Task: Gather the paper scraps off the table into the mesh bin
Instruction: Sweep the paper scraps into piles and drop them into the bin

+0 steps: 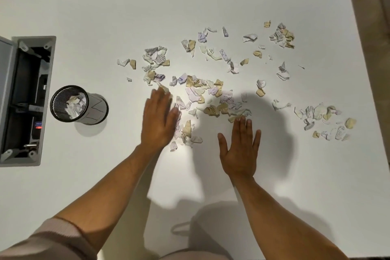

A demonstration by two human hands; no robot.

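Several torn white and tan paper scraps (202, 91) lie scattered over the middle and right of the white table (105, 6). A black mesh bin (72, 104) stands at the left with crumpled scraps inside. My left hand (159, 118) lies flat with fingers together, its right edge against a clump of scraps (186, 131). My right hand (240, 150) is flat and open on the table, fingertips touching the near edge of the middle pile. Neither hand holds anything. More scraps form a separate heap (325, 120) at the right.
A grey open box with dark parts inside (27, 99) sits at the table's left edge, just beside the bin. The table's right edge (367, 69) runs close to the farthest scraps. Bare tabletop extends behind the scraps.
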